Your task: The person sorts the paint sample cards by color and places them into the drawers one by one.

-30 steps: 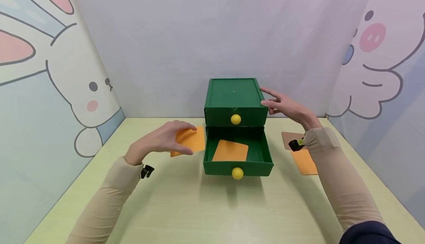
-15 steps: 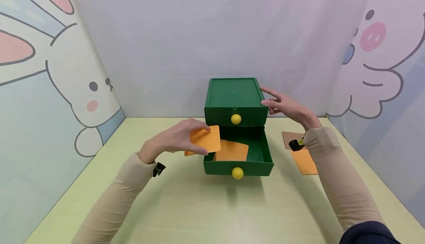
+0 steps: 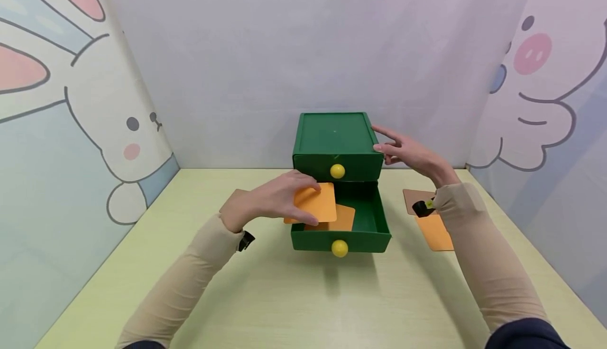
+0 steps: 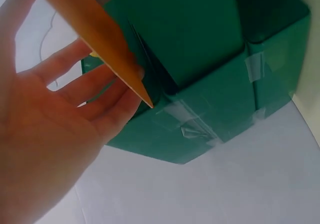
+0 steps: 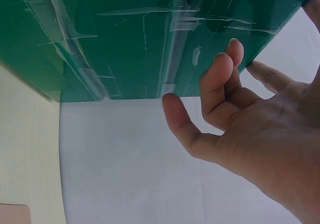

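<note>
Thin flat orange card w/ rounded corners [image 3: 323, 204] is up in L hand [image 3: 272, 197], pinched btwn thumb & fingers; may be >1 card, can't tell. In head view it sits across L rim of open green plastic drawer [image 3: 315, 241], toward front-L corner, partly hiding a 2nd flat orange card [image 3: 343, 217] on the drawer floor.
Step in hand, IMO: bringing held card in over drawer. Next move calls for a bit more R to get past L rim, then lower flat & unpinch. Could snag on rim.
R hand [image 3: 409, 152]: thumb & index spread, tips at R edge of green plastic cabinet [image 3: 336, 134]; other fingers bent, pinching nothing. Prob steadying.
Farther R on pale wood-look table [image 3: 265, 296], toward its R edge: flat brown card [image 3: 416, 200], then 3rd flat orange card [image 3: 434, 233] nearer front.
</note>
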Demonstrator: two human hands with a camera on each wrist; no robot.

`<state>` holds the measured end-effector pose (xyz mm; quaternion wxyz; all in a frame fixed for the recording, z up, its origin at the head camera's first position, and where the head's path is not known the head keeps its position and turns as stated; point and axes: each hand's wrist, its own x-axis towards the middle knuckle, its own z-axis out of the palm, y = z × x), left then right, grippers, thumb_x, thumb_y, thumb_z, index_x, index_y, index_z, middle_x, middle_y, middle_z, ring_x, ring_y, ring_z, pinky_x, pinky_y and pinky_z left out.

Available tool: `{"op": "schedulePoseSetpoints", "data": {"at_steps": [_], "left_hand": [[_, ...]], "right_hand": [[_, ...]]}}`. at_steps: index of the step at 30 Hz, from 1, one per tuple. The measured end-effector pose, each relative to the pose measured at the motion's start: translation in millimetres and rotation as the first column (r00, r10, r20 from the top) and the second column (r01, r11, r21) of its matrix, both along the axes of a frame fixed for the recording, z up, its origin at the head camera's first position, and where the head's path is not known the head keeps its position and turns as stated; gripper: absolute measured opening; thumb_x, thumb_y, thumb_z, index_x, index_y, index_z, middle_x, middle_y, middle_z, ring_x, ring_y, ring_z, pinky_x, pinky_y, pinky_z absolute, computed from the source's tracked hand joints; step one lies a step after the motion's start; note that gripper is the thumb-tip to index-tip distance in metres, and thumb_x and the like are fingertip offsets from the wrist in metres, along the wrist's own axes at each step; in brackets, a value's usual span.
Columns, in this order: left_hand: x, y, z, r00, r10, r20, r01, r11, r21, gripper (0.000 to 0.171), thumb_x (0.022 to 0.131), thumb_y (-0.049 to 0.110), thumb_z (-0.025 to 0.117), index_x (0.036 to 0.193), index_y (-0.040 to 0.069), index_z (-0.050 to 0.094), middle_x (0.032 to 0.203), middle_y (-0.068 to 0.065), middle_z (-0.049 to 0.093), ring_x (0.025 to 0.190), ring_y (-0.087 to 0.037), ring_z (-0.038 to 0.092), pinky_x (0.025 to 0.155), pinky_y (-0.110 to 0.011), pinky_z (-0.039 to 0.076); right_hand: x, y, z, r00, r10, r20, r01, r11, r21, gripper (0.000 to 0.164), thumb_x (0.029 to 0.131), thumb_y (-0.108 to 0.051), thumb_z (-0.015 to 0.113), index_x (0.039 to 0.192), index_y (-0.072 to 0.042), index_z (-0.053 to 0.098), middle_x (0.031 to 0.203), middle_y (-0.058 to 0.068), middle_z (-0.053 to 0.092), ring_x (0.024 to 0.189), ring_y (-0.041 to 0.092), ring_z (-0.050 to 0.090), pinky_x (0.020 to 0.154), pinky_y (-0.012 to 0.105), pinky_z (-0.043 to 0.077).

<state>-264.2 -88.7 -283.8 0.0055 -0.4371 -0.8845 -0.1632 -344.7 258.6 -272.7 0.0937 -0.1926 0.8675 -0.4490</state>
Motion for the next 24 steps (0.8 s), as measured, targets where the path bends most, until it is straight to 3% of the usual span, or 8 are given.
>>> {"op": "schedulePoseSetpoints", "data": {"at_steps": [15, 18, 20, 21, 24], "left_hand": [[-1.0, 18.5, -4.3, 1.0, -0.002, 0.015, 0.003, 1.0, -0.019, 0.064, 0.076, 0.05, 0.077, 0.126, 0.013, 0.061, 0.139, -0.007, 0.055, 0.125, -0.023, 0.046, 0.104, -0.038, 0.045], [-3.1, 18.0, -3.8, 0.999, -0.025, -0.037, 0.028, 0.998, 0.064, 0.058, 0.078, 0.046, 0.077, 0.122, 0.01, 0.064, 0.132, -0.007, 0.06, 0.119, -0.021, 0.049, 0.102, -0.037, 0.046], [-6.9, 16.6, -1.2, 0.993, -0.043, -0.107, 0.064, 0.977, 0.202, 0.05, 0.08, 0.037, 0.078, 0.117, 0.006, 0.066, 0.122, -0.008, 0.065, 0.112, -0.021, 0.053, 0.098, -0.036, 0.046], [-9.6, 15.5, 1.1, 0.987, -0.041, -0.154, 0.083, 0.957, 0.279, 0.045, 0.081, 0.033, 0.078, 0.114, 0.004, 0.066, 0.117, -0.008, 0.066, 0.109, -0.022, 0.054, 0.098, -0.037, 0.046], [-21.1, 9.2, 9.8, 0.971, 0.038, -0.235, 0.086, 0.867, 0.491, 0.038, 0.085, 0.023, 0.074, 0.114, 0.0, 0.065, 0.117, -0.014, 0.065, 0.112, -0.026, 0.055, 0.1, -0.041, 0.044]], "right_hand": [[-1.5, 1.6, -0.3, 1.0, 0.003, 0.009, -0.003, 1.0, -0.024, 0.065, 0.098, -0.041, 0.052, 0.153, -0.04, 0.017, 0.081, 0.019, 0.048, 0.076, 0.025, 0.05, 0.101, 0.049, 0.044], [-1.0, 1.2, -0.2, 1.0, 0.002, 0.005, -0.002, 1.0, -0.017, 0.065, 0.098, -0.041, 0.052, 0.153, -0.041, 0.017, 0.08, 0.017, 0.048, 0.077, 0.025, 0.051, 0.101, 0.048, 0.044], [-0.3, 0.9, 0.1, 1.0, 0.0, 0.005, 0.0, 1.0, -0.018, 0.065, 0.098, -0.04, 0.053, 0.153, -0.041, 0.018, 0.08, 0.016, 0.048, 0.077, 0.025, 0.05, 0.101, 0.049, 0.044], [0.2, 0.6, 0.4, 1.0, -0.001, 0.005, 0.001, 1.0, -0.019, 0.065, 0.098, -0.041, 0.053, 0.153, -0.04, 0.018, 0.081, 0.016, 0.048, 0.078, 0.025, 0.05, 0.101, 0.048, 0.044], [2.7, 1.6, 1.4, 1.0, -0.014, -0.011, 0.014, 1.0, -0.016, 0.063, 0.098, -0.042, 0.052, 0.153, -0.039, 0.02, 0.086, 0.016, 0.05, 0.082, 0.025, 0.052, 0.099, 0.043, 0.046]]}}
